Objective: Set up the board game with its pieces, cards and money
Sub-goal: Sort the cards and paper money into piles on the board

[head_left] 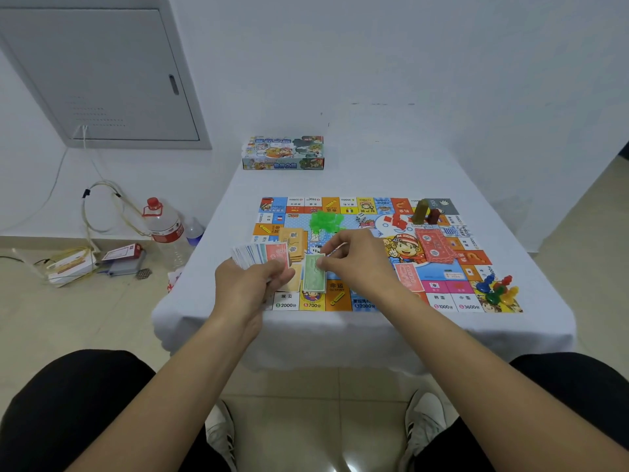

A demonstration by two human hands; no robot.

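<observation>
Two hands busy: left hand (250, 284) grips fanned notes (260, 255); right hand (354, 258) pinches green note (313, 272)

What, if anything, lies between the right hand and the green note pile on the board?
Nothing visible. The right hand already has its fingertips at the top edge of the green note pile, beside the left hand gripping the fanned notes.

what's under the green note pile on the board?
The green note pile lies on the game board, beside an orange note. The right hand touches its top edge. The board squares beneath are covered and unreadable.
</observation>
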